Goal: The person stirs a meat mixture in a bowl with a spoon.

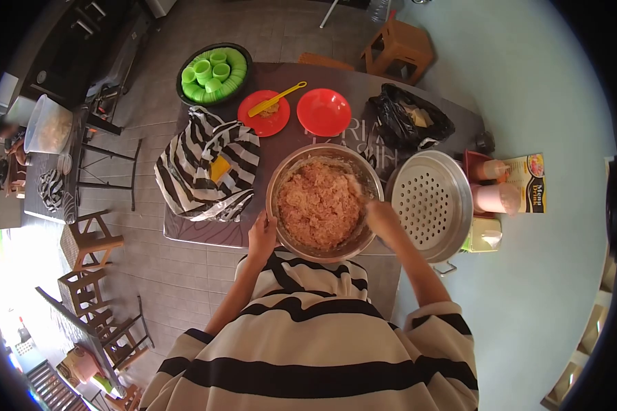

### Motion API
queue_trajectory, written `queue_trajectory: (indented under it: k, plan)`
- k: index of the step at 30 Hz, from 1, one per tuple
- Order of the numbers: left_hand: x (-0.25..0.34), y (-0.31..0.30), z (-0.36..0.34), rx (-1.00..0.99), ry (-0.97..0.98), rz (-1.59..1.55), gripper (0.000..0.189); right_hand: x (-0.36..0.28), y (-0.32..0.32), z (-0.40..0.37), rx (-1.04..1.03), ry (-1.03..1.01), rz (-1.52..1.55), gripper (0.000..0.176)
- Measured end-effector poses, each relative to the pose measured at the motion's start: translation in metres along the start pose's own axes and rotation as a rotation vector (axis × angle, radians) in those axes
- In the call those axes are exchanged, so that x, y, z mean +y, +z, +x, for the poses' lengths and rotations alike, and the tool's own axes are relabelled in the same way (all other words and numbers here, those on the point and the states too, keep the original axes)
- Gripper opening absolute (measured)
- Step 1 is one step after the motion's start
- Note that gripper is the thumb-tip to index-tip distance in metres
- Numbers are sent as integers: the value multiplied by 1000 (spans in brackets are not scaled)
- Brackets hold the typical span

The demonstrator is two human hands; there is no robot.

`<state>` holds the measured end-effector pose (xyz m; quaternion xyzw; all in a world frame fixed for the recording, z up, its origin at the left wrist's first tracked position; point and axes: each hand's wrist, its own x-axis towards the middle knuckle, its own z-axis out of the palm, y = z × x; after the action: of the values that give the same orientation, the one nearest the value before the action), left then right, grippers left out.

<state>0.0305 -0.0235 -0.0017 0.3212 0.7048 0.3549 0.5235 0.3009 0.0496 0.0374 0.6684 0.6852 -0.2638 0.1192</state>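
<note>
A large metal bowl [275,183] sits at the table's front edge, close to my body. Inside it is a pinkish minced mixture [319,205], heaped and uneven. My left hand [261,238] grips the bowl's rim at the lower left. Over the right side of the rim, my right hand [382,220] is closed, its fingers towards the mixture; whatever it holds is blurred and cannot be made out. Just right of that hand stands a perforated metal steamer pan [424,205].
Left of the bowl lies a striped plastic bag [209,168]. Behind are a red plate [264,123] with a yellow spatula [277,99], another red plate [323,111], a basket of green cups [214,72] and a black bag [411,118]. Bottles [493,197] stand by the wall.
</note>
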Motion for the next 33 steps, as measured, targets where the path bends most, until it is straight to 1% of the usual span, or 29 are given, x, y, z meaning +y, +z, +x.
queue_trajectory:
  k: [1, 3, 4, 6, 7, 9, 10, 12, 16, 17, 18, 19, 21, 25, 26, 27, 28, 30, 31, 33]
  plan:
    - [-1, 0, 2, 4, 1, 3, 36, -8, 16, 11, 4, -39, 35, 19]
    - [-7, 2, 3, 36, 27, 64, 34, -42, 14, 9, 74, -148, -12, 19]
    - [-4, 1, 0, 32, 24, 71, 34, -53, 16, 8, 71, -144, -6, 19]
    - [4, 1, -1, 12, -5, 41, 33, -66, 17, 8, -6, -50, -55, 17]
    - [2, 2, 1, 9, -2, 43, 33, -67, 18, 2, -3, -47, -53, 17]
    - [-4, 1, 3, 13, 5, 50, 32, -69, 25, -25, 194, -209, -50, 17]
    - [-2, 2, 2, 8, 4, 51, 32, -74, 21, -40, 193, -204, -50, 17]
    - [2, 2, 0, 12, -64, 21, 32, -85, 9, -70, 103, -164, -11, 15]
    - [2, 1, 1, 5, -55, 29, 33, -90, 10, -112, 48, -177, -62, 17]
    - [4, 1, -1, 1, -60, 42, 34, -90, 15, -116, -44, -177, -73, 17]
    - [6, 1, -1, -3, -65, 53, 35, -89, 18, -116, -136, -176, -87, 17]
    - [6, 1, -1, -3, -65, 51, 35, -88, 25, -109, -136, -177, -89, 17]
    - [3, 1, 0, -16, -76, 36, 35, -89, 46, -84, -24, -123, 83, 15]
    - [3, 1, -2, 4, -51, 27, 34, -92, 57, -46, -67, -159, 26, 15]
    - [4, 0, -3, 2, -53, 45, 34, -88, 56, -41, -37, -229, 5, 16]
    - [5, 1, -3, -3, -53, 61, 34, -84, 53, -36, -4, -296, -18, 19]
    - [5, 3, -2, -8, -49, 60, 34, -83, 36, -35, 0, -291, -19, 19]
    - [2, 2, -2, 3, -76, 12, 33, -79, 5, -42, -94, -383, -145, 19]
    - [1, 0, -2, 8, -82, 13, 33, -73, -1, -44, -65, -398, -163, 16]
    - [0, 2, -2, -7, -84, -60, 32, -60, -45, -58, -88, -442, -208, 14]
